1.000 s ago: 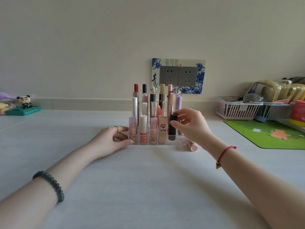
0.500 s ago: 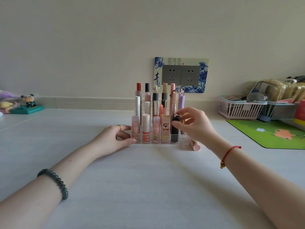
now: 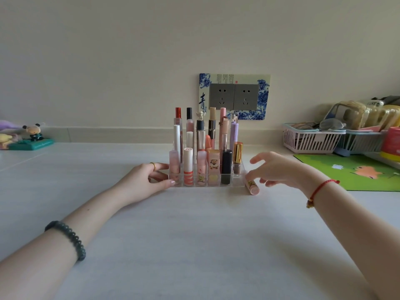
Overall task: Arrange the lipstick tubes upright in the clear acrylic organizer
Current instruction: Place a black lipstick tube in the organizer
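Grips apart: right hand (image 3: 279, 169) over fallen pink tube (image 3: 252, 186), contact unclear; left hand (image 3: 140, 182) against organizer (image 3: 238, 180), wall part-hidden.

Plain cream wall (image 3: 129, 50), blue-and-white framed double socket (image 3: 234, 96) above the pale tabletop's (image 3: 194, 245) far edge, soft even light.

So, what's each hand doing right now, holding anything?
Left hand: open, resting against the organizer.
Right hand: open, holding nothing, beside the lying pink tube.
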